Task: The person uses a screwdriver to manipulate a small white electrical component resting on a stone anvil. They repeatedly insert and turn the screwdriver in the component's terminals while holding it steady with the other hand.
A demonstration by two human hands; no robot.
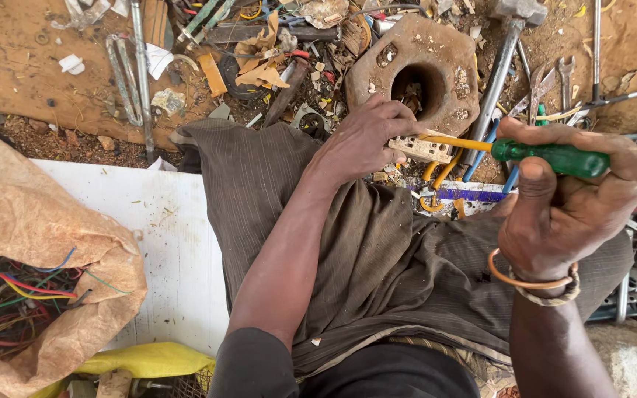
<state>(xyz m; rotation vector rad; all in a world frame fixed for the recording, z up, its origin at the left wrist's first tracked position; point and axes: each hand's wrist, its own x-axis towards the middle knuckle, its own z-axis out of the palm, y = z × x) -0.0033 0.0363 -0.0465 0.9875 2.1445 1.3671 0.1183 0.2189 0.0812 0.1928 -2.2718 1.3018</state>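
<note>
Head view. The right hand point(569, 210) is closed in a fist-like grip round the translucent green plastic handle of a screwdriver point(554, 156), whose yellow-sleeved shaft runs left to a small cream-coloured slotted plastic fitting point(420, 148). The left hand point(363, 140) has its fingers curled over and pressing that fitting, which lies at the knee edge of the lap, just below a worn, rust-brown lobed metal casting with a round central hole point(414, 63). Little open room remains around the fitting: yellow and blue wires point(447, 173) crowd beneath it, a long-handled steel hammer point(506, 55) and spanners point(554, 85) lie close on the right. Free space lies left, on a white board point(164, 243). A brown sack of coloured wires point(35, 258) sits at lower left. The surface is littered dirt ground.
</note>
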